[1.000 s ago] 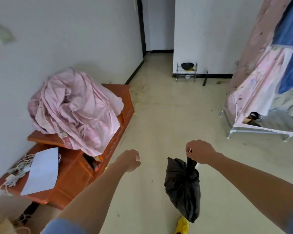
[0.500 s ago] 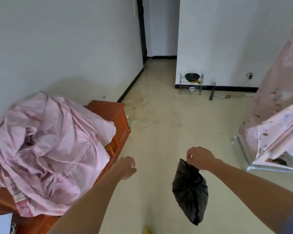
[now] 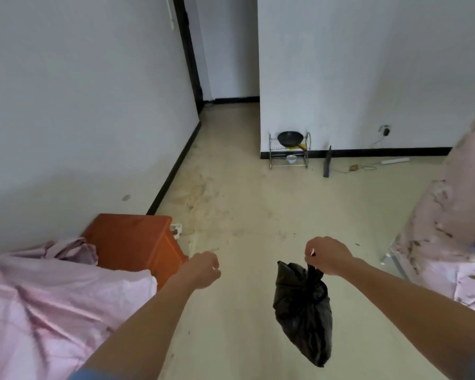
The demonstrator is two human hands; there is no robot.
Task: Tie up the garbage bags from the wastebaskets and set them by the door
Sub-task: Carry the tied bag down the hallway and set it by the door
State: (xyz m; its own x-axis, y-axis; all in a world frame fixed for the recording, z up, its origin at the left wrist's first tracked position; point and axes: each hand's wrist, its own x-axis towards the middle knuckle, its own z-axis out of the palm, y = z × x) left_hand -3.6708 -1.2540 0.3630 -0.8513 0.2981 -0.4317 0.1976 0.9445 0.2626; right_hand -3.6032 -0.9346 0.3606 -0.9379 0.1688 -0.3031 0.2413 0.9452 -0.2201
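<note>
A tied black garbage bag point(image 3: 303, 311) hangs above the floor at lower centre-right. My right hand point(image 3: 327, 257) is closed on its knotted top and carries it. To the left, at about the same height, my left hand point(image 3: 203, 270) is curled into a loose fist with nothing in it. Ahead, a hallway opening point(image 3: 225, 64) with a dark door frame lies between two white walls.
An orange wooden cabinet point(image 3: 135, 242) with a pink sheet point(image 3: 52, 305) piled on it stands at the left wall. A pink flowered cloth wardrobe point(image 3: 450, 229) stands at the right. A small wire rack holding a black wok point(image 3: 290, 148) sits against the far wall, with a cable and power strip point(image 3: 395, 161) beside it.
The view has moved forward along the room towards the hallway. The cabinet and the wardrobe have slid back to the sides. The bag stays hanging from my right hand.
</note>
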